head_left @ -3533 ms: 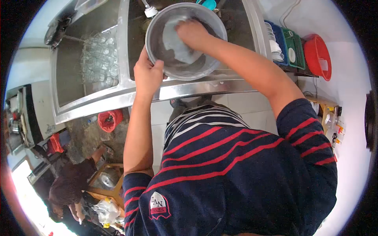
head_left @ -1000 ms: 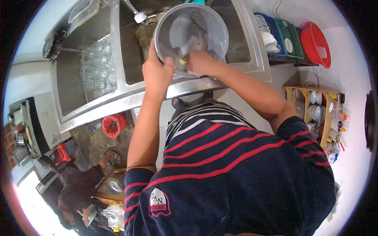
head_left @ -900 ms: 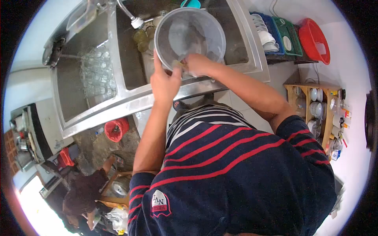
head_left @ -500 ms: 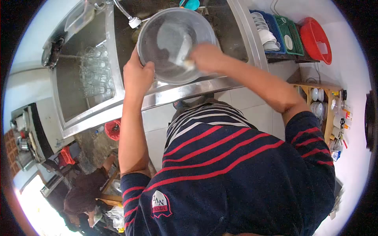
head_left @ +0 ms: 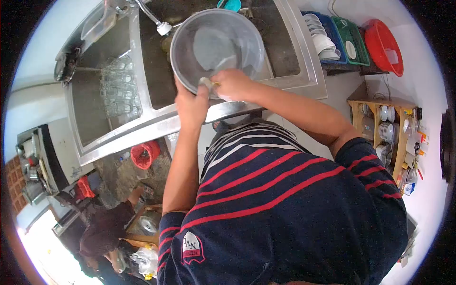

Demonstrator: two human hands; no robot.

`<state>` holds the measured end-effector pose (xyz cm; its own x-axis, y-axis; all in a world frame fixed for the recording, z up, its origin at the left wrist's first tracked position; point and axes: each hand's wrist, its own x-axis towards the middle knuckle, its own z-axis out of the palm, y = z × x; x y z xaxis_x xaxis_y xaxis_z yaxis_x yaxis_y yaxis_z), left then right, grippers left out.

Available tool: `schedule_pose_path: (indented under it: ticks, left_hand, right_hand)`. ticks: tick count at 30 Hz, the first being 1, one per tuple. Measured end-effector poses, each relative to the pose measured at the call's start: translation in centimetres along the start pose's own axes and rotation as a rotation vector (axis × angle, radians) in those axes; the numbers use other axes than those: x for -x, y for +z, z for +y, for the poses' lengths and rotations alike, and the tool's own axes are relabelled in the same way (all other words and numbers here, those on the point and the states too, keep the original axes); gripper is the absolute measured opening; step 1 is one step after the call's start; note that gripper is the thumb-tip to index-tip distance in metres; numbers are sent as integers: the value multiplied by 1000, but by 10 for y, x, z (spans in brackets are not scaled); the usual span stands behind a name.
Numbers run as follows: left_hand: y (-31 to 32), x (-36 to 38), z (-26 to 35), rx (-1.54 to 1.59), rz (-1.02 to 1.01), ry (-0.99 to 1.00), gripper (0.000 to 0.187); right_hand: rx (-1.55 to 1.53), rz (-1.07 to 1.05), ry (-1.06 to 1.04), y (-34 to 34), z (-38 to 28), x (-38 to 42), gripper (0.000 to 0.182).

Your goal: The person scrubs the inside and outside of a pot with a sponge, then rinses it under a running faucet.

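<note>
A large grey round basin is tilted over the front edge of the metal sink, its inside facing up. My left hand grips its lower left rim, with the thumb over the edge. At the near rim, close to that thumb, my right hand is closed on a pale, partly yellow sponge. The sponge is mostly covered by the fingers. A white-tipped faucet stands just left of the basin.
Many clear glasses stand in the left sink compartment. Dish racks and a red basin are at the upper right, above a wooden shelf. A red bin and another person are lower left.
My right hand has moved left and down with the sponge, from inside the basin to its near rim. My left hand has shifted right along the rim. The basin has turned slightly.
</note>
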<state>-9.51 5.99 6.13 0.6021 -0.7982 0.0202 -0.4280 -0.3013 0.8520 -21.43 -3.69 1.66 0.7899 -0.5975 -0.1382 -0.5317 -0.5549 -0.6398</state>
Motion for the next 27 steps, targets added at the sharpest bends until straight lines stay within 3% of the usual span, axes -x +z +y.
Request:
schedule_pose_path:
  ticks: [1, 2, 4, 5, 7, 8, 10, 11, 13, 14, 16, 17, 19, 20, 22, 26, 27]
  left_hand:
    - [4, 1, -5, 70, -74, -147, 53]
    - [6, -2, -7, 77, -67, -145, 53]
    - [10, -6, -12, 41, -24, 31, 65]
    - [10, -10, -16, 45, -18, 26, 65]
    - [5, -16, -25, 66, -64, 12, 62]
    - [1, -14, -18, 67, -63, 12, 62]
    - [-7, -9, 4, 91, -120, -92, 63]
    - [-5, -11, -3, 94, -119, -97, 63]
    - [0, -16, -20, 18, -81, 0, 64]
    - [-2, -15, -14, 20, -75, -1, 64]
    - [-7, -14, 5, 86, -110, -53, 64]
    - [-7, -13, 2, 83, -113, -56, 64]
    - [-7, -18, -6, 99, -161, -91, 61]
    - [-9, -18, -7, 95, -160, -92, 61]
    - [-12, -17, -10, 150, -165, -99, 52]
    - [-19, -9, 3, 239, -153, -183, 42]
    - [-18, -9, 2, 259, -159, -191, 40]
  right_hand:
    - [-81, 15, -15, 5, 3, -2, 28]
    - [-159, 31, -27, 2, 5, -4, 28]
    - [-139, -52, -35, -7, 14, -3, 27]
    - [-129, -133, -47, -13, 18, -4, 25]
    - [404, -90, -307, -29, 43, -6, 24]
    - [405, -90, -307, -41, 49, -12, 24]
    - [910, 205, -373, -64, 53, -20, 24]
    - [911, 200, -376, -60, 51, -21, 24]
    - [736, -4, 1, -40, 38, -25, 23]
    - [740, -5, -4, -29, 29, -27, 23]
    - [175, -128, 38, -6, 10, -31, 29]
    - [170, -130, 40, 2, 4, -37, 29]
    - [115, 185, -239, 9, 0, -53, 31]
    - [111, 185, -240, 6, 5, -63, 31]
    - [362, 476, -528, -7, 13, -88, 30]
    - [235, 429, -294, -44, 12, -74, 29]
    - [253, 322, -197, -43, 9, -62, 32]
